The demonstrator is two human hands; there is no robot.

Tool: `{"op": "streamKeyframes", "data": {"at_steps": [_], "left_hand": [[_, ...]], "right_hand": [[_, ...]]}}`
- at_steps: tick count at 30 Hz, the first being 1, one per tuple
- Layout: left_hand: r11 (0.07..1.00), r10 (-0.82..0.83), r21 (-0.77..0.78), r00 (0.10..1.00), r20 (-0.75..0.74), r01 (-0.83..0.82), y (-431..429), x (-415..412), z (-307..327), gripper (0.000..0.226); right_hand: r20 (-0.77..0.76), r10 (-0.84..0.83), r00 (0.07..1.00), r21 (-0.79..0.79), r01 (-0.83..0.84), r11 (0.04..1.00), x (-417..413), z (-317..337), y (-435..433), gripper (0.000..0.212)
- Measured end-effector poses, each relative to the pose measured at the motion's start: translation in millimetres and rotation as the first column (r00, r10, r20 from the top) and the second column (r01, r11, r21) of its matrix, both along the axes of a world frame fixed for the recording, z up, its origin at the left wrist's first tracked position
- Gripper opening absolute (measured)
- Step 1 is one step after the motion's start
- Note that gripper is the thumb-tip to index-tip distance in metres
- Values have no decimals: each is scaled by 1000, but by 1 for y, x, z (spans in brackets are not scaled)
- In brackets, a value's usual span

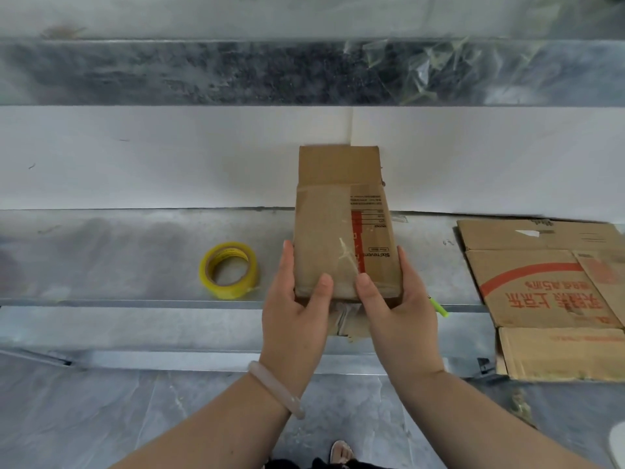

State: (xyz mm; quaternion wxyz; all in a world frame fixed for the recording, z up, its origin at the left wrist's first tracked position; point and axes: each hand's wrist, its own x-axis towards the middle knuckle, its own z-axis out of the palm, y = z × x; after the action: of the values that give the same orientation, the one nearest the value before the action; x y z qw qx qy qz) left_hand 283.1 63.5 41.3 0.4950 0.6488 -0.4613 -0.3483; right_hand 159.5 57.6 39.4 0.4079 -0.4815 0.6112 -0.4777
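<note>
Both hands — left hand, right hand — grip the narrow brown cardboard box; a yellow tape roll lies left of the left hand.

The left hand and the right hand cover the near end of the narrow brown cardboard box; its small black print is too fine to read. A bright green stick-like object is mostly hidden behind the right hand. The flattened brown cardboard sheet with red print runs off the right edge, and a white rounded object is clipped at the lower right corner.
</note>
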Motion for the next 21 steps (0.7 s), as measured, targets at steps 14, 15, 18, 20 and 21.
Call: {"op": "streamKeyframes", "data": {"at_steps": [14,15,18,20,21], "left_hand": [[878,-295,-256,879,374,404,-8,42,-8,49],[875,-285,-258,865,412,411,-9,39,-8,44],[854,-193,-303,797,572,424,-13,36,-17,35],[834,-191,-312,768,611,455,-16,41,-20,32],[824,-206,-304,753,625,478,-17,44,-19,31]], "right_hand": [[-347,251,904,-386,-381,840,-39,-19,-9,46],[-313,259,914,-388,-372,844,-35,-20,-10,43],[-286,252,925,-403,-355,844,-34,-24,-13,40],[-374,254,892,-408,-404,819,-40,-24,-19,38],[-407,263,875,-398,-429,811,-44,-24,-23,36]]}}
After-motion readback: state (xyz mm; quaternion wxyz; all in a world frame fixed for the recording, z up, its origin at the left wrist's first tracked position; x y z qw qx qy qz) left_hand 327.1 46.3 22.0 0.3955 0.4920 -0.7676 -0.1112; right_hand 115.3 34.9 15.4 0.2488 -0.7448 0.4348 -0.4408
